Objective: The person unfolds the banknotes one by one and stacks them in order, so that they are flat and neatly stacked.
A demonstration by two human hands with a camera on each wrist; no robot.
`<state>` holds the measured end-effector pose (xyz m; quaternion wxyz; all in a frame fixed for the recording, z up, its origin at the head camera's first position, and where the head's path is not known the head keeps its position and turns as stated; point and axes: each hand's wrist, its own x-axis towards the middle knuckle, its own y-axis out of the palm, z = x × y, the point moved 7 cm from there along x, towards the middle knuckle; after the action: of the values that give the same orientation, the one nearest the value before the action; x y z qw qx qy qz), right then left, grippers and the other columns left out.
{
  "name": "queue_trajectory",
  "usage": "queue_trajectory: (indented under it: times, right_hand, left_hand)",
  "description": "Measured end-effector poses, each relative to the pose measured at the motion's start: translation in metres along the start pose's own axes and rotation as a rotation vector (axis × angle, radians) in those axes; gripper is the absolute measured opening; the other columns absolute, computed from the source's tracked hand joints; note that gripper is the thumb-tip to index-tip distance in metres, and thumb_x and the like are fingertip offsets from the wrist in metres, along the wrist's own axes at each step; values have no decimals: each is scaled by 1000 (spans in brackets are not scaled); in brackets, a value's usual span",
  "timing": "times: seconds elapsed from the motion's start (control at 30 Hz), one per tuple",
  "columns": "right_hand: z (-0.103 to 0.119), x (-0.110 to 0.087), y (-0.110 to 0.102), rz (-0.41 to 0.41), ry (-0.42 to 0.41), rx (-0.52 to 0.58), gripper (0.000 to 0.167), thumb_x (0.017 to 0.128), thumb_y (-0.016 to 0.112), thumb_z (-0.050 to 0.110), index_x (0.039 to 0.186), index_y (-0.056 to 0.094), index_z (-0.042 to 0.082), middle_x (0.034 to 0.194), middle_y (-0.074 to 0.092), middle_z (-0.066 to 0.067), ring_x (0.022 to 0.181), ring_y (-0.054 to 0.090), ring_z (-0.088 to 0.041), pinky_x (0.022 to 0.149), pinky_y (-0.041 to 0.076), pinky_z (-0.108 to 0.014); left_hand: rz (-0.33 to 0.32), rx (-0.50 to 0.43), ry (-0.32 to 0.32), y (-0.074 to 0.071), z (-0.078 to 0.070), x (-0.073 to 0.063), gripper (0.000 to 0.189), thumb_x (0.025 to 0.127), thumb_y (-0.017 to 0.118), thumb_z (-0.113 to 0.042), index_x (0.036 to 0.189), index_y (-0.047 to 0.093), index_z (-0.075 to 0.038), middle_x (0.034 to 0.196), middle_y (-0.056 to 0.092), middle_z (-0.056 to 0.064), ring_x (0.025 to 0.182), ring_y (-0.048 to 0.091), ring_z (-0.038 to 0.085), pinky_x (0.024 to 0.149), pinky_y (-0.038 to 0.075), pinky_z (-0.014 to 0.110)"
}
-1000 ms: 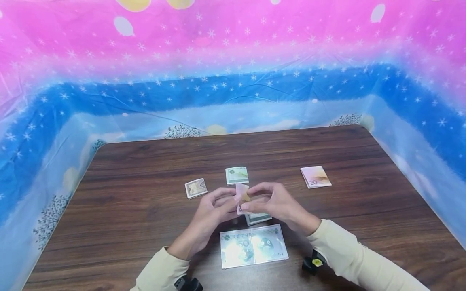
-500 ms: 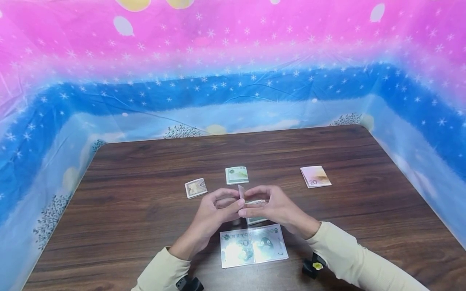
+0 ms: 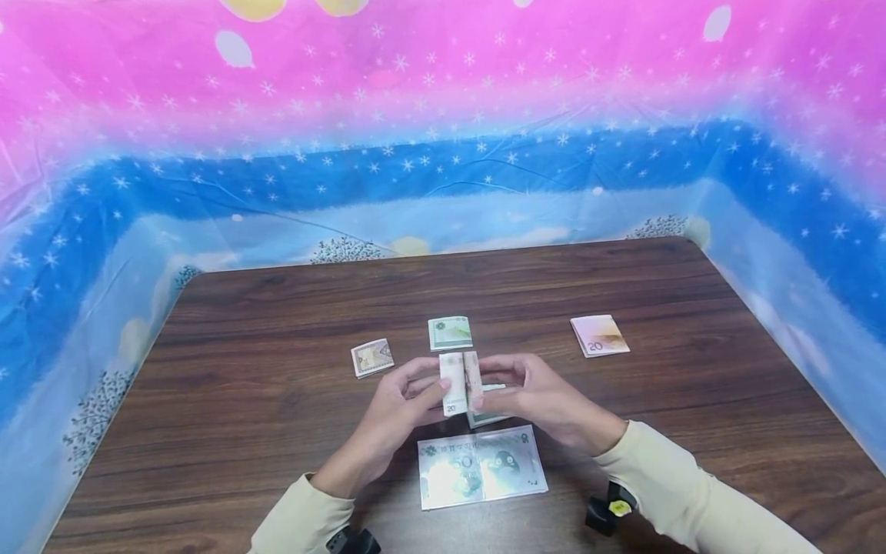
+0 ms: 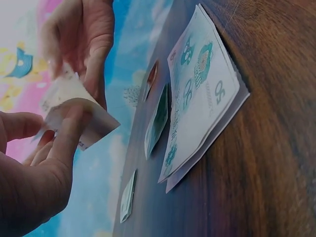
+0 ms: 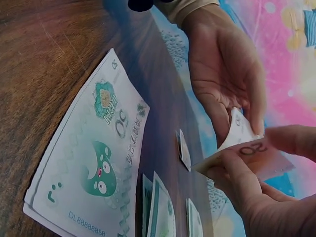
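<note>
left hand (image 3: pixel 408 396) and right hand (image 3: pixel 526 396) pinch one creased note (image 3: pixel 453 385) above the counter (image 3: pixel 208 400)

the creased note is in the air, near the middle of the counter, and it is bent along a fold into two panels; on the left panel a printed 20 can be read. the fingers of the left hand are grasping its left part, with the thumb on the near face. the fingers of the right hand are grasping its right part in the same way.

nearest to the person, a 50 note (image 3: pixel 483 468) lies flat, with a second layer visible at its edge in the left wrist view. between it and the hands is a folded green note (image 3: pixel 487 418), partly covered by the right hand. beyond the hands lies another green note (image 3: pixel 450 334), also folded. to the left of that one is a folded brown note (image 3: pixel 372 358); well apart on the right is a folded pink note (image 3: pixel 600 337) marked 20.
</note>
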<state>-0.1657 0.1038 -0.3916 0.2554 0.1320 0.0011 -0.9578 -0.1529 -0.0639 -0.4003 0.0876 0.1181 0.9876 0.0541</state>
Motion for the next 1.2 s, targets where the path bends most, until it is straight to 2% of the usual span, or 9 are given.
queue_trajectory:
  times: [0.13,0.27,0.33,0.47,0.6,0.83,1.03,1.2]
  right_hand:
    - [1,-5,-2,14,1,15,64,85,63,-4,144,41,-13,133,60,-28,108,67,-28,99,53,-46]
    - [0,-8,-6,23,-16,36,66,81,57,-9,145,40,-13,129,61,-28,108,67,-28,96,56,-41]
    - [1,-11,-8,14,-16,49,65,80,56,-11,144,41,-13,127,62,-28,108,66,-29,93,56,-37]
    - [-1,-15,-13,-16,5,50,57,86,59,-10,140,43,-14,121,65,-25,104,68,-27,90,58,-35]
    - [-4,-16,-17,-37,23,37,52,90,65,-6,138,46,-13,116,67,-20,100,69,-24,88,58,-34]
    - [-11,-15,-25,-55,5,32,47,87,67,-9,130,51,-15,108,71,-17,94,71,-22,84,60,-34]
    - [-16,-16,-28,-69,9,-45,48,81,71,-9,126,54,-13,105,73,-20,88,72,-25,80,61,-36]
    - [-17,-18,-31,-87,24,-127,49,80,73,-8,126,57,-10,105,73,-19,86,72,-26,78,61,-37]
  left_hand:
    - [-49,34,-6,-5,-2,-2,37,95,63,-1,131,55,4,123,66,26,102,70,30,86,60,42]
    - [-96,59,-13,-11,-3,-5,38,90,66,2,126,57,1,118,69,23,95,71,27,82,61,41]
    - [-112,69,-12,-14,-4,-7,40,87,68,3,126,56,0,116,70,22,95,72,28,80,62,41]
    - [-137,103,-26,-19,-3,-9,44,84,71,4,125,58,-5,112,71,18,93,73,30,77,61,40]
    - [-133,105,-40,-22,-1,-11,46,83,72,6,125,59,-7,109,72,18,90,74,30,74,61,38]
    - [-126,129,-42,-26,1,-13,49,81,75,5,126,58,-5,110,72,18,87,73,30,75,60,38]
    - [-63,144,-62,-25,3,-16,46,82,73,6,123,56,-4,110,72,19,83,73,31,74,61,40]
    - [-13,203,-62,-26,4,-18,43,82,75,4,120,57,-5,104,73,17,81,72,27,71,60,36]
